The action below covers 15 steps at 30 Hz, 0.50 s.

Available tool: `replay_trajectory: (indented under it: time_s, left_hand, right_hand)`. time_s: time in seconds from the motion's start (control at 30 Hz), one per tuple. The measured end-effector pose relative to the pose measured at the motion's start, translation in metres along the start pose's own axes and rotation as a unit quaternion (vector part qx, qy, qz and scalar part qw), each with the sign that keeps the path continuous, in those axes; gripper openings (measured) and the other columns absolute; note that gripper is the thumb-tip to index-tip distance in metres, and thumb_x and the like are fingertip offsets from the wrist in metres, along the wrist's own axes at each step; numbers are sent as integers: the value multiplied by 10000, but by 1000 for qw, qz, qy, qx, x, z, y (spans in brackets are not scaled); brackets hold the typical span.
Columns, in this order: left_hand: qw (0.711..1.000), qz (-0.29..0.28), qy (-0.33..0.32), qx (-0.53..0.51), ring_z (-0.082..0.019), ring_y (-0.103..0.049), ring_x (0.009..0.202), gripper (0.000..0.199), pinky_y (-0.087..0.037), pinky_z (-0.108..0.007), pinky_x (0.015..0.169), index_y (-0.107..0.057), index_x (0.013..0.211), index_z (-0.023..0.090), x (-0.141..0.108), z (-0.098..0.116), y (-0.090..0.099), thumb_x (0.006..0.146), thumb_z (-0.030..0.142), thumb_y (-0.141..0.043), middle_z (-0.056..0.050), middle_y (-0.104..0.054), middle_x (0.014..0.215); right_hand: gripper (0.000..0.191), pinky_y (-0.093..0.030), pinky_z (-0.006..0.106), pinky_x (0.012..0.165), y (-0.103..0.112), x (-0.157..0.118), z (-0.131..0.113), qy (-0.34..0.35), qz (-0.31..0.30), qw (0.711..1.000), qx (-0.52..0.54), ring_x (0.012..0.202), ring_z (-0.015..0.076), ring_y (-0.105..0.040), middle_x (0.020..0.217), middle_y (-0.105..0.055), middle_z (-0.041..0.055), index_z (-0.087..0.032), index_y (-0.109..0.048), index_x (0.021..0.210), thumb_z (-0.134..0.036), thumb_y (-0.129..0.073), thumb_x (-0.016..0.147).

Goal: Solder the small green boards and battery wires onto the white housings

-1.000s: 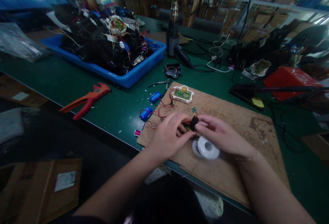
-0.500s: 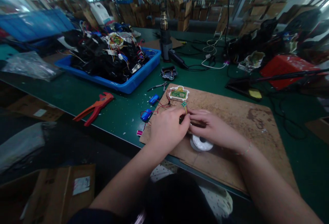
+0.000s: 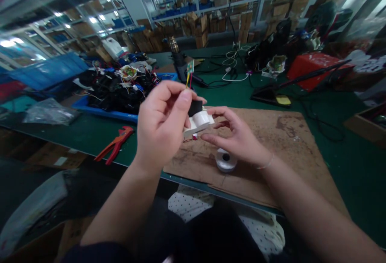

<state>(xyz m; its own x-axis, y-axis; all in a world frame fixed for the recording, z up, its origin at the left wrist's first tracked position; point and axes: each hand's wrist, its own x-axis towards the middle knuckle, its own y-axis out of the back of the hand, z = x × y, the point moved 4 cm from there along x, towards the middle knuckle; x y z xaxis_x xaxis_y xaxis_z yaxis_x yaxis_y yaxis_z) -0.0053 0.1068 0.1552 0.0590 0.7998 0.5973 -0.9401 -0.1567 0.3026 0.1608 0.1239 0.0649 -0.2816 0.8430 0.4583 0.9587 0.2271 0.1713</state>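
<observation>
Left hand (image 3: 164, 122): fingers curled in, thumb pressed down, gripping a white plastic housing with a rounded bulge (image 3: 201, 120), apparently along with a black, block-shaped piece (image 3: 196, 107) lying against it; all raised above the left part of a brown, stained fibreboard sheet (image 3: 280, 146). Past the thumb tip: a tiny green circuit board (image 3: 190, 67) on thin yellow and red wires (image 3: 187, 82), sticking up free. Right hand (image 3: 237, 137): half unfurled, thumb and fingers apart, nothing seen in grasp; fingertips right by the housing's right end, contact impossible to tell. Just below the housing: a small red-and-white piece (image 3: 195, 136), blurry. Near side, below the right hand: a silvery-white flanged spool (image 3: 223, 165) on the sheet. Handling, as a guess: housing light, stiff, maybe slick; best held by its solid body, clear of the wires. Circuit board probably fragile, wires soft and easily bent; no tugging, edges only. Left: a red-orange hand cutter (image 3: 115, 144). Farther: a blue plastic tray (image 3: 129, 117) heaped with black wired parts (image 3: 104, 94). Far, near centre: a dark heat gun (image 3: 180, 65).
</observation>
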Motion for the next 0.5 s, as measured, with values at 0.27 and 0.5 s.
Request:
replay_trajectory:
  time_s: [0.27, 0.5]
  left_hand:
    - [995, -28, -90, 22, -97, -661, 803, 279, -491, -176, 602, -638, 1082, 191, 29, 19, -28, 1037, 463, -677, 13, -706, 899]
    - [982, -129, -136, -11, -139, -688, 899, 250, -536, -222, 699, -666, 1056, 183, 29, 2, -60, 1006, 425, -704, -30, -731, 999]
  right_hand:
    - [504, -552, 263, 758, 44, 12, -56, 87, 220, 971, -35, 986, 142, -676, 1276, -640, 10, -303, -588, 1218, -524, -833, 836]
    - [383, -490, 209, 609, 109, -3, -74, 191, 267, 910, -254, 840, 106, -638, 1065, -683, 31, -265, -660, 1092, -274, -899, 793]
